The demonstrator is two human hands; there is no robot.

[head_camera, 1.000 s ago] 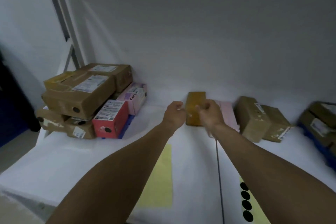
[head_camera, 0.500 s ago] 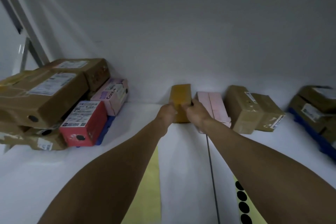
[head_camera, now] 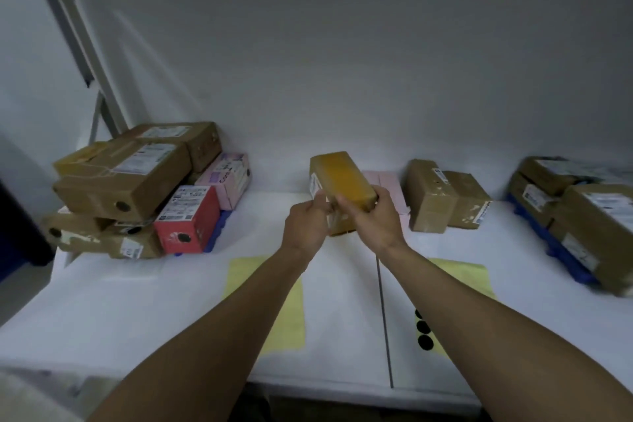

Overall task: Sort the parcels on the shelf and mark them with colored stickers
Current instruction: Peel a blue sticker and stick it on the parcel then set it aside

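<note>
Both hands hold one small parcel above the white shelf

The shelf (head_camera: 137,301) carries a stack of boxes (head_camera: 130,188) at the left and brown cartons (head_camera: 445,197) at the right. The yellow-brown parcel (head_camera: 340,178) is lifted and tilted mid-shelf, before a pink box (head_camera: 388,181). The right hand (head_camera: 373,219) and left hand (head_camera: 306,221) grip its near end. Black stickers (head_camera: 424,334) sit on a yellow sheet.

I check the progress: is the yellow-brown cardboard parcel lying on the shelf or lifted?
Lifted: both hands, left hand and right hand, hold the yellow-brown cardboard parcel tilted above the white shelf.
</note>
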